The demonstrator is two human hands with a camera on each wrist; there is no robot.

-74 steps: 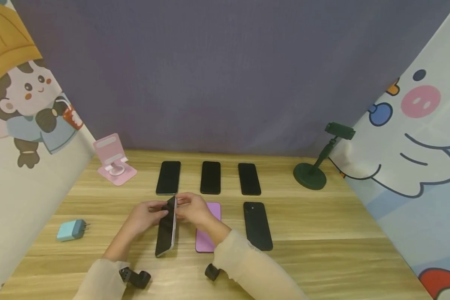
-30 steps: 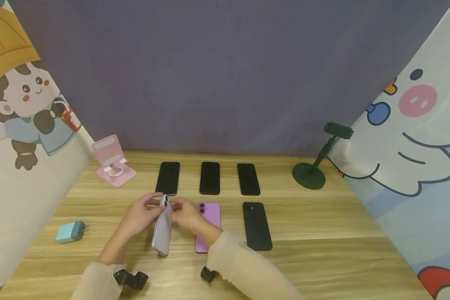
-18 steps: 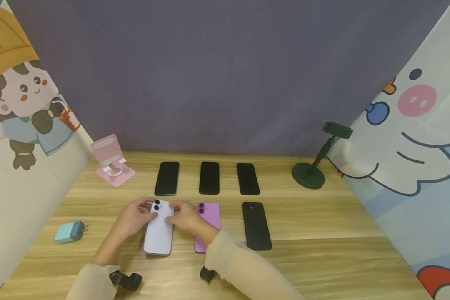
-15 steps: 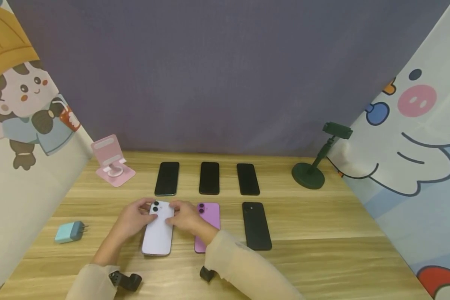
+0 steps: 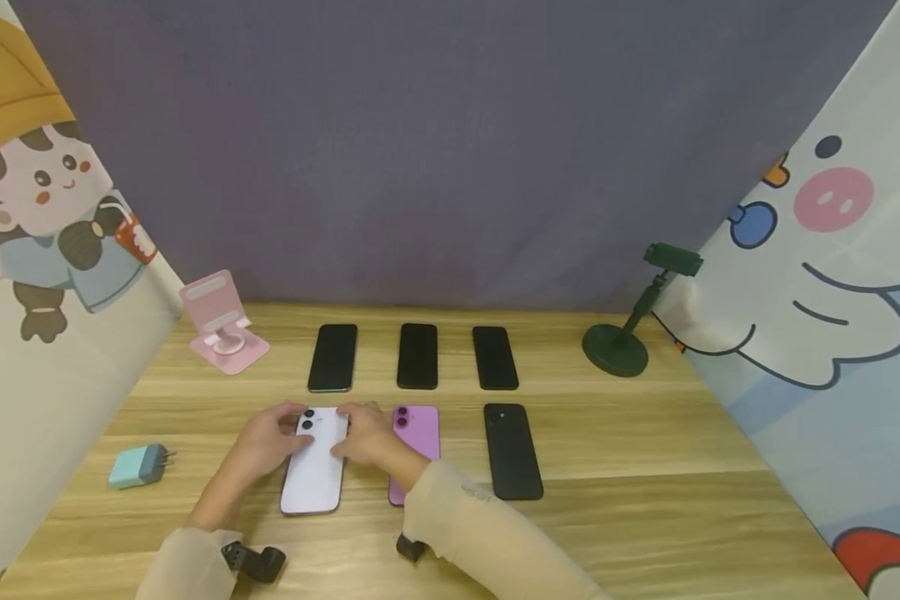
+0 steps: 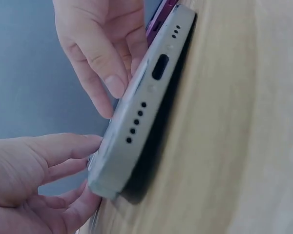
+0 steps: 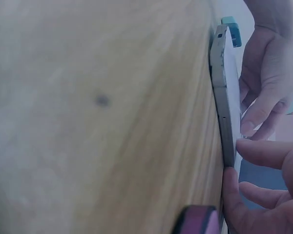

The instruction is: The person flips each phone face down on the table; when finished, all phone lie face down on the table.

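A white smartphone (image 5: 314, 477) lies nearly flat with its camera back upward, at the left of the front row. At its upper left corner, beside the two lenses, my left hand (image 5: 267, 443) pinches the edge between thumb and fingers. My right hand (image 5: 370, 437) holds the upper right side, thumb on the back. In the left wrist view, the bottom edge of the white smartphone (image 6: 136, 114) shows its charging port, above a dark strip close over the wood. Close to my right forearm, a purple smartphone (image 5: 420, 429) lies back up, partly covered by it.
A black smartphone (image 5: 513, 454) lies right of the purple one. Behind are three dark-screened phones, the left one (image 5: 333, 358) nearest my hands. A pink phone stand (image 5: 228, 325), a green stand (image 5: 617, 350) and a teal charger plug (image 5: 138, 465) stand around the wooden table (image 5: 645, 517).
The white smartphone has turned over from its dark screen side, through standing on edge, to its white back facing up. It has come down to the table, both hands still holding its upper end.
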